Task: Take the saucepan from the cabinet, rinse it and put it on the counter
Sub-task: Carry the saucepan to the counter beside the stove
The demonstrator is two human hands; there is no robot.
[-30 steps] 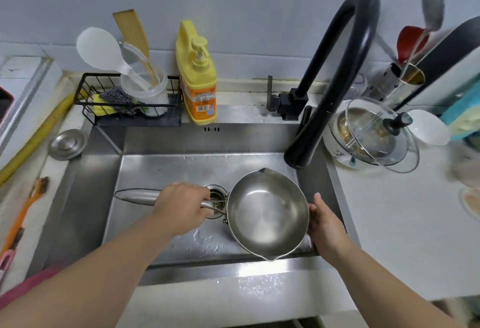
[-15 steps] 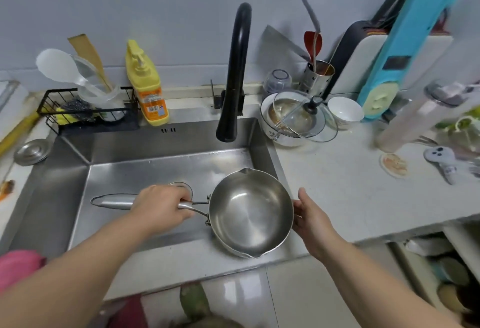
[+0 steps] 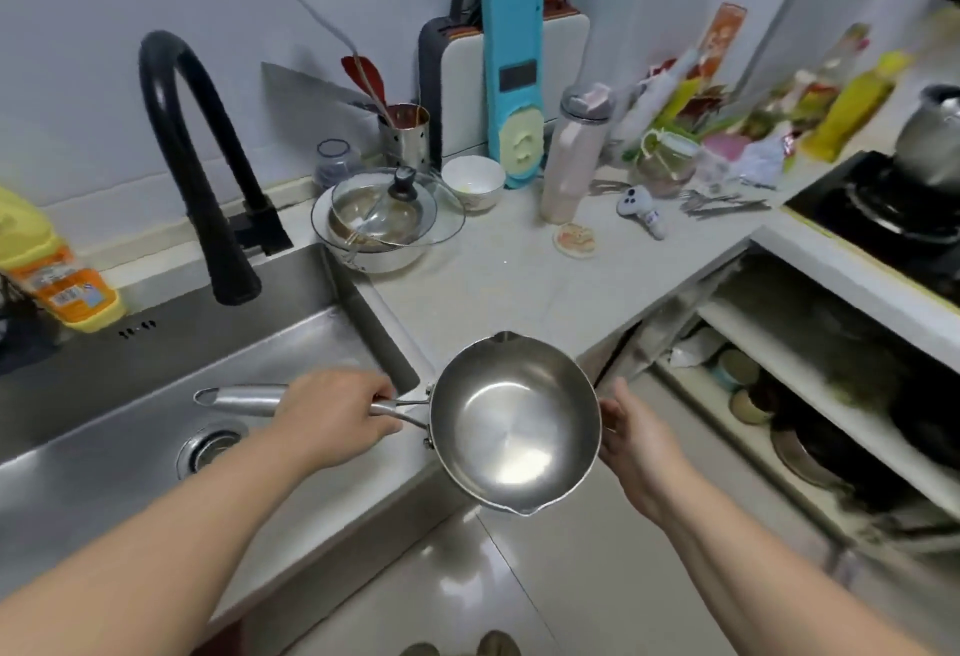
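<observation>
A small steel saucepan [image 3: 511, 421] with two pour spouts hangs in the air over the front right corner of the sink [image 3: 156, 385] and the counter edge. My left hand [image 3: 337, 416] is closed around its long steel handle. My right hand [image 3: 631, 440] cups the pan's right rim with fingers spread against its wall. The pan's inside looks bare and shiny. The white counter [image 3: 498, 292] lies just beyond the pan. To the right, the open cabinet [image 3: 810, 395] shows shelves with dark pans and bowls.
A black faucet [image 3: 202, 172] arches over the sink. On the counter stand a bowl with a glass lid [image 3: 387, 219], a white bowl [image 3: 472, 182], a bottle [image 3: 571, 156], a utensil holder and cutting boards. A stove [image 3: 893, 219] with a pot is at far right. Yellow soap bottle [image 3: 47, 271] at left.
The saucepan has moved right, from over the sink basin to the sink's right corner beside the counter, both hands still on it. My view has swung right, showing the open cabinet and stove.
</observation>
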